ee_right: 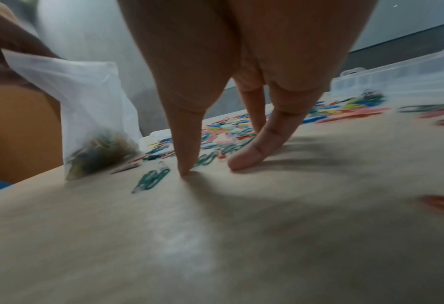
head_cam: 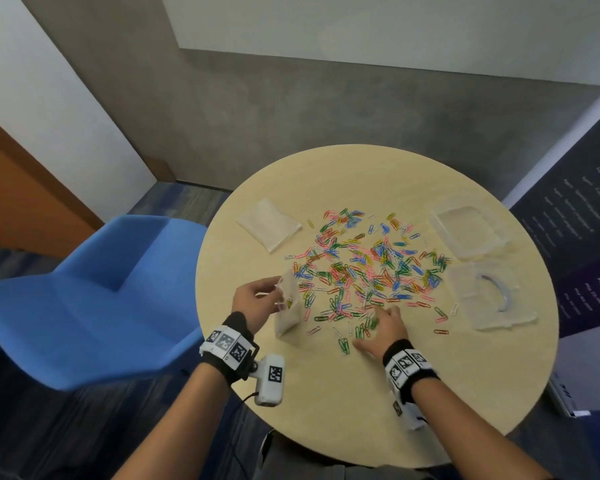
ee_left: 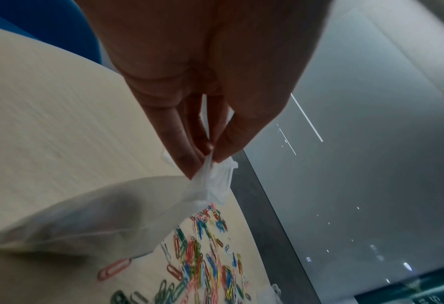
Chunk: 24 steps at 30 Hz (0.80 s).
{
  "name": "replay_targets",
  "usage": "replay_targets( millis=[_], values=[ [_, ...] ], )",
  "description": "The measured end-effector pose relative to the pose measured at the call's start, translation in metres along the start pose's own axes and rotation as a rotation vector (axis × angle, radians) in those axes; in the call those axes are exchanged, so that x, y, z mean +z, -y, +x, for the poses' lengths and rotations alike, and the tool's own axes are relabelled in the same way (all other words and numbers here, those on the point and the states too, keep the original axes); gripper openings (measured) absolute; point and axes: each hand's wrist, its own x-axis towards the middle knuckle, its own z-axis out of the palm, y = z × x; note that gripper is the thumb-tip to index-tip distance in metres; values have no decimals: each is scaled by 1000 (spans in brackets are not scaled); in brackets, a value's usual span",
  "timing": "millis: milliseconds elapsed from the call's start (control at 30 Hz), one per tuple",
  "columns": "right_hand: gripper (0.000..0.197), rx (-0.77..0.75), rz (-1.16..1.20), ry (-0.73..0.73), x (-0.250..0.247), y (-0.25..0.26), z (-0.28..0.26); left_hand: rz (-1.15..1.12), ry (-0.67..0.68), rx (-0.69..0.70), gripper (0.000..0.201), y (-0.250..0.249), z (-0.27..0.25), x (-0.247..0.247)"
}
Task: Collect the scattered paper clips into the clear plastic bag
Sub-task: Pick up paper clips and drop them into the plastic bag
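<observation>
Left hand (head_cam: 253, 299) pinches the bag (head_cam: 286, 306) upright at its mouth. Right hand (head_cam: 381, 332), fingers spread, presses clips (head_cam: 364, 268) on the counter (head_cam: 326, 403) (rake several together, then lift).

No text can be read. The dark panel (head_cam: 582, 216) at right carries white lines of writing, too blurred to make out; the wristbands (head_cam: 226, 342) bear only black-and-white square marker patterns.

Both forearms bare, no sleeves. Each wrist: black wristband (head_cam: 235, 327) ringed with white blocks bearing black square-pattern markers (head_cam: 226, 342). White camera housing (head_cam: 270, 379) under left wrist, own marker, thin dark cable. Right wrist housing (head_cam: 409, 414) similar, apparently; partly hidden.
</observation>
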Motion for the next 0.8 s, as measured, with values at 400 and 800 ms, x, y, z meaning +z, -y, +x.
replay_targets(
  millis=[400, 800],
  values=[
    [18, -410, -227, -74, 34, 58, 30, 66, 42, 11, 27, 2, -10, 0],
    [17, 157, 1318, 310, -39, 56, 31, 121, 79, -1, 29, -5, -8, 32]
  ],
)
